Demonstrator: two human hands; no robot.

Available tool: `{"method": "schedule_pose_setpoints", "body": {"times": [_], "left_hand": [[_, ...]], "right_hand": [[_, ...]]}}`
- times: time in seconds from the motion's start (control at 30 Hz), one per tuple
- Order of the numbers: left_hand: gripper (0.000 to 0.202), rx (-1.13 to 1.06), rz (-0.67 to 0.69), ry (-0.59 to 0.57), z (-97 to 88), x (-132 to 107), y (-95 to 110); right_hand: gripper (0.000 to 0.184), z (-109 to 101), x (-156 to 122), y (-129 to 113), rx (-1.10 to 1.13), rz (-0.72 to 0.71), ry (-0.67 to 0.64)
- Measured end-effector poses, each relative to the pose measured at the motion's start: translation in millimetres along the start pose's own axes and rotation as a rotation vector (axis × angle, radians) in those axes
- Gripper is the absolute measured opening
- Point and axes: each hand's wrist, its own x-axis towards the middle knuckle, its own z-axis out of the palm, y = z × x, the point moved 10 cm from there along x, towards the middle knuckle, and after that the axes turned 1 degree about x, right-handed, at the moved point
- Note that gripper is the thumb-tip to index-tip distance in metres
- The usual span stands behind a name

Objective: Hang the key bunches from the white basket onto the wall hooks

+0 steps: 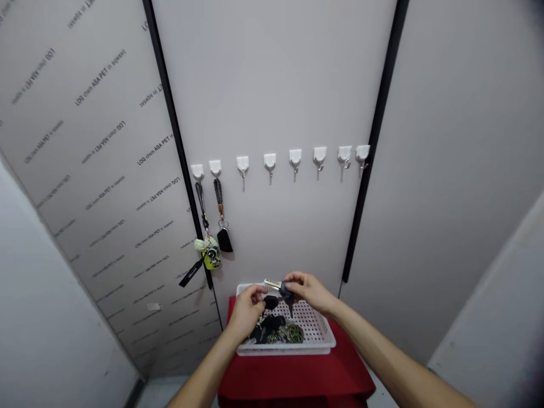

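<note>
Above a white perforated basket (327, 340), both hands are closed on a bunch of keys. My left hand (246, 311) pinches a dark key head (271, 302) between thumb and fingers. In my right hand (309, 292) is a black-headed key (285, 289) whose metal blade points left; another dark key hangs just below it. Whether all these keys share one ring is hard to see. Under the hands, more keys (272, 324) and a round green-and-gold trinket (294, 334) lie in the basket, partly covered by my left hand.
The basket rests on a red stool (293, 379). On the wall behind runs a row of several white hooks (295, 157). From the two leftmost hang a strap with a yellow-green charm (211, 259) and a strap with a black fob (225, 239). Black strips (374, 136) edge the panel.
</note>
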Motion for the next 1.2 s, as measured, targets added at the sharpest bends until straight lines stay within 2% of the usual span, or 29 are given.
{"method": "schedule_pose_setpoints", "body": {"times": [0.13, 0.27, 0.33, 0.47, 0.57, 0.67, 0.8, 0.93, 1.07, 1.13, 1.2], "left_hand": [[0.033, -0.094, 0.005, -0.044, 9.9, -2, 15], [0.025, -0.239, -0.068, -0.142, 24.0, 2, 32], [0.025, -0.281, -0.105, -0.141, 26.1, 7, 39], [0.038, -0.416, -0.061, -0.138, 28.2, 16, 57], [0.041, -0.392, -0.079, -0.091, 24.0, 19, 57], [0.032, -0.327, -0.100, -0.055, 17.9, 19, 54], [0.026, -0.282, -0.128, -0.054, 12.2, 16, 51], [0.026, -0.341, -0.200, -0.093, 13.2, 7, 47], [0.024, -0.402, -0.249, -0.154, 20.1, -4, 46], [0.027, -0.374, -0.270, -0.205, 24.3, -9, 45], [0.035, -0.290, -0.245, -0.182, 19.0, -9, 47]], "right_hand": [[0.024, 9, -6, -10, 0.198, 0.012, -0.024], [0.022, 16, -5, -18, 0.289, 0.018, -0.033], [0.019, 13, -1, -24, 0.351, 0.026, 0.008], [0.013, 5, 6, -38, 0.506, 0.015, 0.105], [0.011, 7, 6, -44, 0.553, 0.016, 0.077], [0.013, 8, 1, -42, 0.546, 0.028, 0.064], [0.027, 6, -10, -33, 0.494, 0.026, 0.102], [0.029, 10, -17, -34, 0.334, -0.030, 0.090], [0.017, 10, -15, -51, 0.037, -0.147, 0.139], [0.012, 6, -14, -63, -0.134, -0.181, 0.193], [0.013, 4, -12, -76, -0.303, -0.205, 0.228]]}}
